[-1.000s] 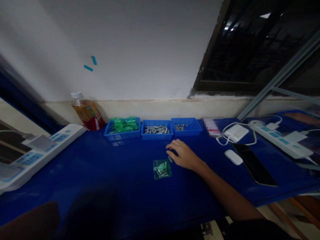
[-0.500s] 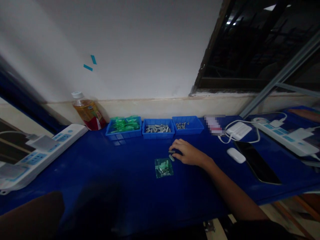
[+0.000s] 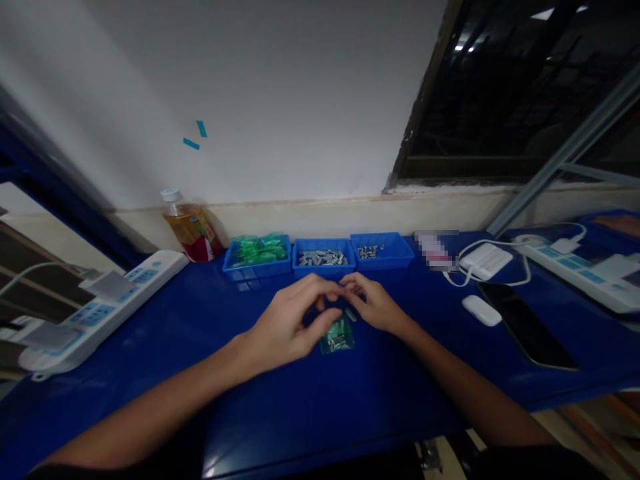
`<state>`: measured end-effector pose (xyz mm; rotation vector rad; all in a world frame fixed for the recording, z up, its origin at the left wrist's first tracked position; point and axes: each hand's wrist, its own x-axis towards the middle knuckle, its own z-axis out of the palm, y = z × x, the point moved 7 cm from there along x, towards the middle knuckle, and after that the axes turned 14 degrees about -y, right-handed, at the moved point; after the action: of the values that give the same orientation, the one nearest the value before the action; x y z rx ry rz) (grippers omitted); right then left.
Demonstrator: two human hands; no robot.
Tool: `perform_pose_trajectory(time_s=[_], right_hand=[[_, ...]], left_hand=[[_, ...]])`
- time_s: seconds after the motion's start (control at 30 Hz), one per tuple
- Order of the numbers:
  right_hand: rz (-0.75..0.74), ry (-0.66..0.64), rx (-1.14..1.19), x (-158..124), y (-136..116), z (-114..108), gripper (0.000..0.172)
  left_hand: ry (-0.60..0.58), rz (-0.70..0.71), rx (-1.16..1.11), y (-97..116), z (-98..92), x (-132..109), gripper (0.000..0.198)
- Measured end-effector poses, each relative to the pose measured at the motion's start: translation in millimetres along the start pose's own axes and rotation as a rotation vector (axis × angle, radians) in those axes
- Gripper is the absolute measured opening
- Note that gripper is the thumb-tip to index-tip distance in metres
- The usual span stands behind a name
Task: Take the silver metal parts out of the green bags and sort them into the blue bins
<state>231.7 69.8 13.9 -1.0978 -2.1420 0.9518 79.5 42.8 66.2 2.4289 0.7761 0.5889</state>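
Green-tinted packet of small parts (image 3: 338, 342): lay midway along the surface (image 3: 280, 413), between its near edge and three blue bins (image 3: 324, 271) at the far edge, partly hidden by the left hand (image 3: 293, 320). That hand had just joined the right hand (image 3: 373, 305), making the handling two-handed. Fingers: curled, tips close; any grip could not be told. Metal piece (image 3: 351, 314): beside packet.

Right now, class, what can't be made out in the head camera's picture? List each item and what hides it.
All in the head view:
What the grip of the left hand or right hand holds, if anything: curled fingers hide it.
The clear packet's upper left corner: the left hand covers it.
Count of metal pieces in the right-hand blue tray: too small.
Bottle label wording: blurred.
Right power strip's far end: cut by the right edge.
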Motion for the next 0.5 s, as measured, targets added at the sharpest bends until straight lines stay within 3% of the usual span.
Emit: perform_pose_trajectory(time_s=[0.17, 0.3, 0.37, 0.5], right_hand=[[0.011, -0.012, 0.37, 2.4, -4.5, 15.6, 0.016], [0.005, -0.043, 0.474, 4.6, -3.4, 22.3, 0.016], [-0.024, 0.004, 0.352, 4.1, -7.0, 18.7, 0.014], [-0.138, 0.1, -0.149, -0.6, -29.3, 14.1, 0.016]], left_hand=[[-0.055, 0.126, 0.147, -13.8, 17.0, 8.7, 0.021], [-0.084, 0.167, 0.091, -22.7, 21.0, 13.1, 0.016], [-0.068, 0.124, 0.054, -29.7, 18.1, 14.5, 0.018], [-0.059, -0.006, -0.048, -49.4, 18.7, 17.0, 0.023]])
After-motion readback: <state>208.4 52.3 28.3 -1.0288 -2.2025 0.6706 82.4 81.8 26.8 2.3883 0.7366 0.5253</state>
